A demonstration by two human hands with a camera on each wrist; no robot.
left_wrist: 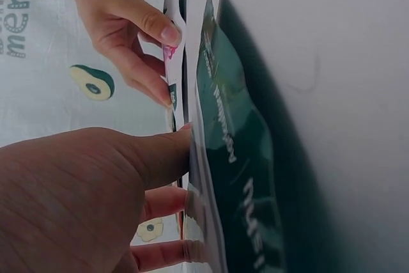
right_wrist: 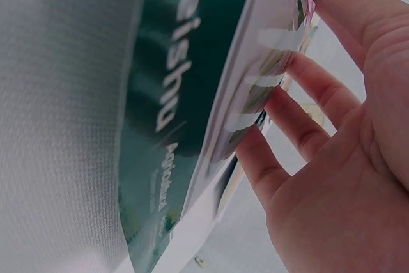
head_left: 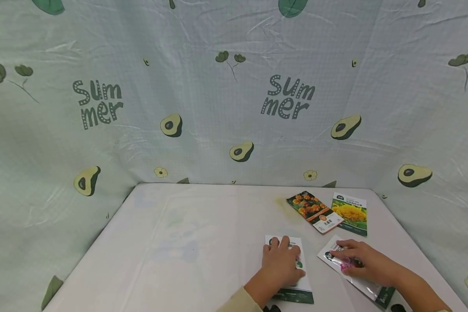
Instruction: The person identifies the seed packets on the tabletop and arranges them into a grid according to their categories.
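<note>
Two seed packets lie flat under my hands. My left hand [head_left: 281, 264] rests its fingertips and thumb on the face of a white packet [head_left: 306, 284] with a dark green bottom band. In the left wrist view this green band [left_wrist: 233, 151] shows close up, thumb right at the packet. Over to the right, my right hand [head_left: 368, 262] touches a slanted white packet [head_left: 364, 286] with a pink flower picture. Its relaxed fingers [right_wrist: 313, 116] meet the glossy front in the right wrist view. Parts of both pictures are hidden beneath the hands.
Behind the right hand lie a packet with orange flowers [head_left: 308, 208] and a packet with a yellow flower [head_left: 350, 212], corners overlapping. The white table [head_left: 171, 251] is backed by a hanging cloth [head_left: 203, 99] printed with avocados. Small black objects [head_left: 272, 308] show at the front edge.
</note>
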